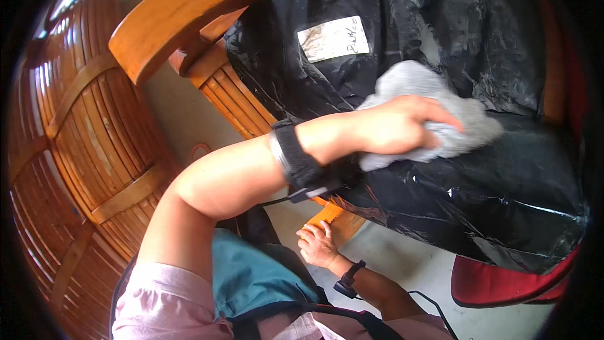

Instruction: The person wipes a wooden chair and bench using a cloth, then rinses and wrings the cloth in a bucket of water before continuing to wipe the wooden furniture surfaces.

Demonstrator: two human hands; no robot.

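My left hand (401, 125) is closed on a bunched grey cloth (415, 80) and presses it on a large black plastic sheet or bag (509, 165). The plastic is glossy, creased and marked with pale smears; it lies over a wooden seat. A white label (335, 39) with handwriting is stuck on it, up and left of the cloth. Lower down, my right hand (318, 245) rests on the end of a wooden chair part (347, 222), its fingers curled over the edge. What the black plastic covers is hidden.
A curved wooden armrest (188, 14) rises at upper left, above wooden slats (231, 99). A long slatted bench (108, 132) stands at the left. Red fabric (495, 283) hangs below the plastic at lower right. A thin black cable (432, 302) runs near my right arm.
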